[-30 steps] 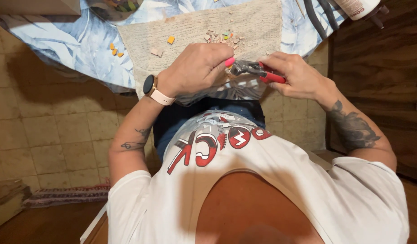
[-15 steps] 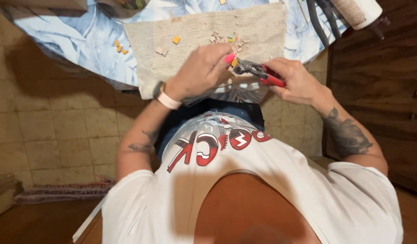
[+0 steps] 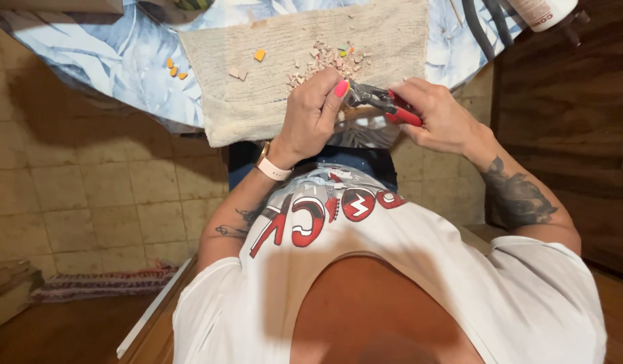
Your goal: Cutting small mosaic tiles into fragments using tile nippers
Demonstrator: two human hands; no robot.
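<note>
The right hand [image 3: 443, 121] is wrapped around the red handles of a pair of nippers [image 3: 382, 104], the metal head of the tool pointing toward nine o'clock. The left hand [image 3: 315, 114] meets that head with fingers curled in a narrow pinch; whatever piece sits between the fingertips is too small to make out. A pale watch [image 3: 271, 165] is strapped on the left wrist, at seven o'clock from that hand. Both hands hover over the near edge of a beige cloth [image 3: 257, 101] spread on a table with a blue leaf-pattern cover [image 3: 116, 61]. At twelve o'clock from the left hand lies a heap of small pale chips [image 3: 325, 61] on the cloth. A single orange chip [image 3: 259, 55] rests at eleven o'clock, well apart from the heap, and a few more orange chips [image 3: 176, 69] lie at ten o'clock on the cover, just off the cloth's left edge. Tiled floor [image 3: 89, 189] shows at eight o'clock.
</note>
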